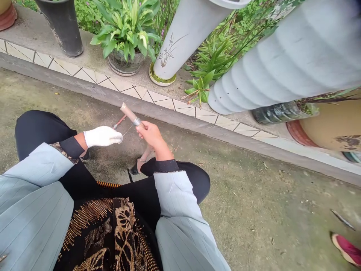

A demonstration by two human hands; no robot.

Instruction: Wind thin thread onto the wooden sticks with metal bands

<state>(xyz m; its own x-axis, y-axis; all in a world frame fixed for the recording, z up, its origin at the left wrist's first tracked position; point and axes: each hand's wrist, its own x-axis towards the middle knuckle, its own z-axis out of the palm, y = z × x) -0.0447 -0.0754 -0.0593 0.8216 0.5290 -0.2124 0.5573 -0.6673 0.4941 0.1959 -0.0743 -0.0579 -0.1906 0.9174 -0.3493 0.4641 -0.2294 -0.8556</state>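
My right hand (151, 134), bare, is closed round a pale wooden stick (129, 112) that tilts up to the left. Coils of thin metal wire (137, 121) are wound round the stick just above my fingers. From the coils a fine strand stretches down to my left hand (103, 136), which wears a white glove and pinches the strand at its fingertips. Just beyond the glove shows a thin reddish rod (120, 121); its lower end is behind the glove, and I cannot tell what it is.
Along the tiled ledge (98, 77) ahead stand a black pot (63, 28), a leafy potted plant (126, 60), a tall grey planter (183, 35) and a large ribbed white planter (270, 71). On the concrete ground (254, 210), a red shoe (345, 246) shows at right.
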